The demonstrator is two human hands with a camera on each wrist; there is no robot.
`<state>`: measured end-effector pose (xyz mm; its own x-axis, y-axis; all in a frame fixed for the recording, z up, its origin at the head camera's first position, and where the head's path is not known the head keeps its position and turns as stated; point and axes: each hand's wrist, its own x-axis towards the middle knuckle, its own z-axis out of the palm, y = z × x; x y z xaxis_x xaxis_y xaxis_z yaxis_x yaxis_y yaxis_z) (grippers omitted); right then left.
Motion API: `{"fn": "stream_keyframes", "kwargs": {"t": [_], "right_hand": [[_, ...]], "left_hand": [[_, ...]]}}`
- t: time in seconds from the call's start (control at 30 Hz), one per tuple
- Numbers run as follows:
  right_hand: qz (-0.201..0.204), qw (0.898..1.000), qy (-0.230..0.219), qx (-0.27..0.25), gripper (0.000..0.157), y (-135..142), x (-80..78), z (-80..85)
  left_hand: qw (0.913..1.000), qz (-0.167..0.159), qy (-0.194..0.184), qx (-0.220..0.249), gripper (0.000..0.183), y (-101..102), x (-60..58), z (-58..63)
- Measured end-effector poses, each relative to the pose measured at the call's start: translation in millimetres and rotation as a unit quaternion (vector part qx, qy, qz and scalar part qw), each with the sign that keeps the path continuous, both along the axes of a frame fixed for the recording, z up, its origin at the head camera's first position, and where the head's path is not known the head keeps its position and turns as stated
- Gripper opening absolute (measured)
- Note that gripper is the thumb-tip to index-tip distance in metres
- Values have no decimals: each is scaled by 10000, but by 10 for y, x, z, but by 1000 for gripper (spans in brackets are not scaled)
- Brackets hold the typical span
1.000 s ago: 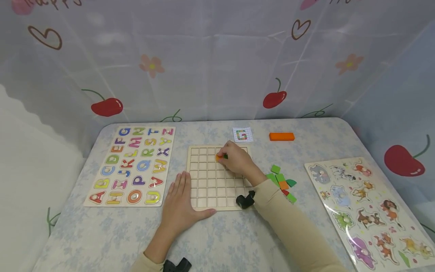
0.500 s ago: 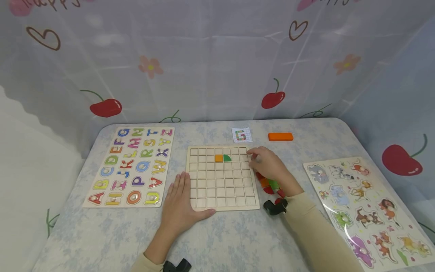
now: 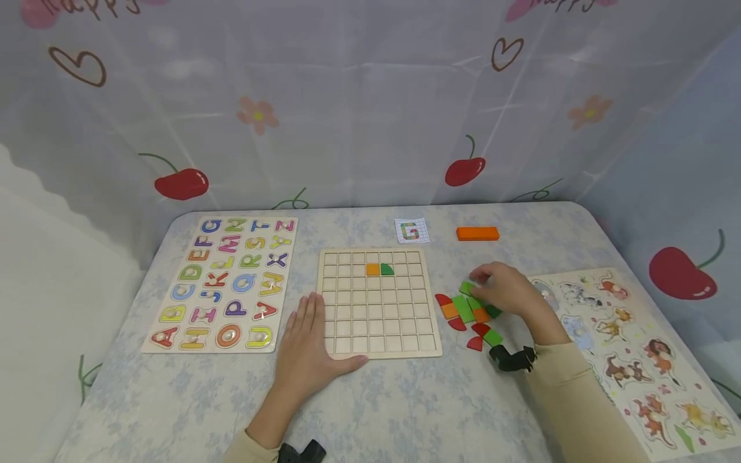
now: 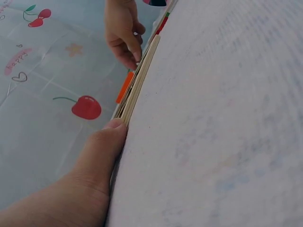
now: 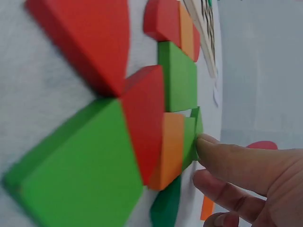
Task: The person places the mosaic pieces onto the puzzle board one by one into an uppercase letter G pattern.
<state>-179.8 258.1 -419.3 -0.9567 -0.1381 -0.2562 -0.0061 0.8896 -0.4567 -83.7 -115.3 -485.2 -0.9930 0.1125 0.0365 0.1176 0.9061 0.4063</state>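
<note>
A wooden grid board [image 3: 359, 354] lies mid-table, holding an orange square tile [image 3: 373, 269] and a green quarter-round tile [image 3: 386, 269] side by side in an upper row. My left hand [image 3: 305, 347] rests with straight fingers along the board's left edge, its thumb at the front edge. In the left wrist view that thumb [image 4: 102, 146] touches the board's side [image 4: 137, 90]. Right of the board, my right hand [image 3: 505, 290] pinches a green square tile [image 3: 466, 288] at the top of the loose pile. The right wrist view shows the thumb on that tile [image 5: 197, 116].
The loose pile includes red quarter-rounds [image 3: 457, 325], orange squares [image 3: 449, 311] and green squares [image 3: 493, 337]. Behind the board lie a pattern card [image 3: 412, 230] and an orange bar [image 3: 477, 233]. An alphabet puzzle [image 3: 222, 283] lies left, an animal puzzle [image 3: 631, 341] right.
My right hand has let go of the orange tile on the board and moved right to the loose pile, where it takes hold of a green square. My left hand has stayed put.
</note>
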Motion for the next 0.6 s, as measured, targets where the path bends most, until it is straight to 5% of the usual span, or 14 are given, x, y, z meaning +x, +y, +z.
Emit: {"fn": "stream_keyframes", "kwargs": {"t": [0.6], "right_hand": [[19, 9985, 179, -516, 19, -17, -14, -105]], "left_hand": [[10000, 5, 7, 21, 141, 1, 0, -11]]}}
